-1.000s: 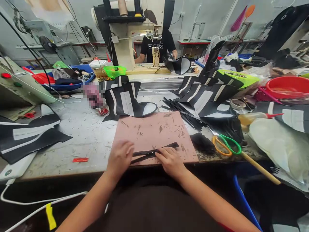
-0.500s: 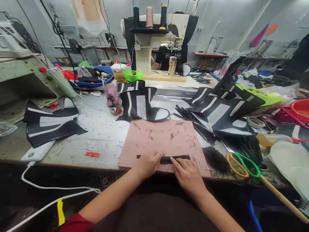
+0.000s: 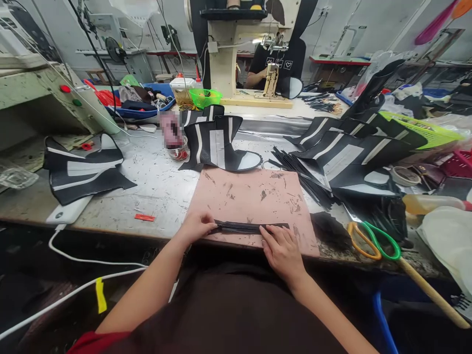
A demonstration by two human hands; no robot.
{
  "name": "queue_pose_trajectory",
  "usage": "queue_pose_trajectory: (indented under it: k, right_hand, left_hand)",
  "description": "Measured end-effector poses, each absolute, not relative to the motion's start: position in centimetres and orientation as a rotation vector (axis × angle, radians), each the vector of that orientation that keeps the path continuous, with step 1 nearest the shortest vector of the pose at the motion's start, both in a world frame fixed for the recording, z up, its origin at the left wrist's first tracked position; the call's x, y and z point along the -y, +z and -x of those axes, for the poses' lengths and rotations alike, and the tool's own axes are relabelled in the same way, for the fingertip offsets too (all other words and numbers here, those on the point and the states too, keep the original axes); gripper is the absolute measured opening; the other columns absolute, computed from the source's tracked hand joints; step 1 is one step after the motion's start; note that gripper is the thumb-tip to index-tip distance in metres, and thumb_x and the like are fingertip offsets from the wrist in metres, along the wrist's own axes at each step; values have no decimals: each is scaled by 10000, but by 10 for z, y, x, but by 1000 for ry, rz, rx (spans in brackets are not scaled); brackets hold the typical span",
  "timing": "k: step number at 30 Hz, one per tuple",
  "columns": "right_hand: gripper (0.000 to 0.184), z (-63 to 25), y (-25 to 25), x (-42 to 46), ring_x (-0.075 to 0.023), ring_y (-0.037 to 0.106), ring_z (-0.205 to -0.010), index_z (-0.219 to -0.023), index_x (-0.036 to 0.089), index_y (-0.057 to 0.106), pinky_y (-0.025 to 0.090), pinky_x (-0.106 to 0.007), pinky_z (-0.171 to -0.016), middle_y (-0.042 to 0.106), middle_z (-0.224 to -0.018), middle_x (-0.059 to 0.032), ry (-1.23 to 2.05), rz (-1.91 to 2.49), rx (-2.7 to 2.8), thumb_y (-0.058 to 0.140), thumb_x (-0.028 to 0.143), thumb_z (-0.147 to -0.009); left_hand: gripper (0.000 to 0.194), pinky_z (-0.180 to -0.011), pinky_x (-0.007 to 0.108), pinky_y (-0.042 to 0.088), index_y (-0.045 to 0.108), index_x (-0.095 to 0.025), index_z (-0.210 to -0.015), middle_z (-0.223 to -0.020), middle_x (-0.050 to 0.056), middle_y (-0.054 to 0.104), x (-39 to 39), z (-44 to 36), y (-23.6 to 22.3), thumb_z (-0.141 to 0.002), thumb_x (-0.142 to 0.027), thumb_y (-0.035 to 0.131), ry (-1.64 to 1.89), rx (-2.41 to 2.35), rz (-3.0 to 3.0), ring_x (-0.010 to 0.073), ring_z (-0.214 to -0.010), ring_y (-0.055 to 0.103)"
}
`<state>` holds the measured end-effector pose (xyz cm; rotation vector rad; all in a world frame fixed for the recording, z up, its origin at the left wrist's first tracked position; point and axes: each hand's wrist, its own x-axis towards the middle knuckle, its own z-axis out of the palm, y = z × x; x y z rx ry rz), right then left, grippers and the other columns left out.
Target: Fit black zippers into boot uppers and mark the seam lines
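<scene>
A long black zipper strip [image 3: 239, 226] lies across the near part of a worn pink board [image 3: 247, 196], roughly parallel to the table edge. At the strip's left end, my left hand [image 3: 197, 227] pinches it between thumb and fingertips. My right hand [image 3: 282, 248] rests on the right part, its fingers stretched out and pressing the strip to the board. Behind the board stands a black boot upper [image 3: 217, 145] with white strips on it. A bundle of thin black strips [image 3: 300, 177] lies right of the board.
Scissors [image 3: 372, 241] with orange and green handles lie at the right edge, near a wooden stick [image 3: 435, 292]. More boot uppers [image 3: 342, 157] are piled at right; another [image 3: 84, 169] rests at left by a white power bank [image 3: 70, 209]. A sewing machine [image 3: 224, 59] and a person are behind.
My left hand has slid left along the strip to its end. My right hand stays on the right part. The view has tilted down slightly.
</scene>
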<state>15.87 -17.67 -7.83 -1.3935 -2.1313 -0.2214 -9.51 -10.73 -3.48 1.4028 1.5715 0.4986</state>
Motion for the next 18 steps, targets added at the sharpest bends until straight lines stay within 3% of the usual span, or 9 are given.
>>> queue_pose_trajectory:
  k: [12, 18]
  right_hand:
    - [337, -159, -86, 181, -229, 557, -948, -1163, 174, 566, 339, -449, -949, 612, -1017, -109, -307, 1349, 2158, 413, 187, -864]
    - [371, -168, -94, 179, -284, 561, -899, -1138, 184, 594, 427, -459, -806, 564, -1037, -160, -432, 1256, 2177, 378, 323, -870]
  left_hand:
    - [140, -454, 212, 384, 472, -179, -588, -483, -63, 481, 113, 96, -33, -586, -223, 604, 493, -1537, -1369, 93, -446, 469]
    - [266, -558, 226, 394, 552, -208, -764, -572, -59, 551, 113, 147, -22, -567, -295, 708, 569, -1905, -1477, 129, -575, 536]
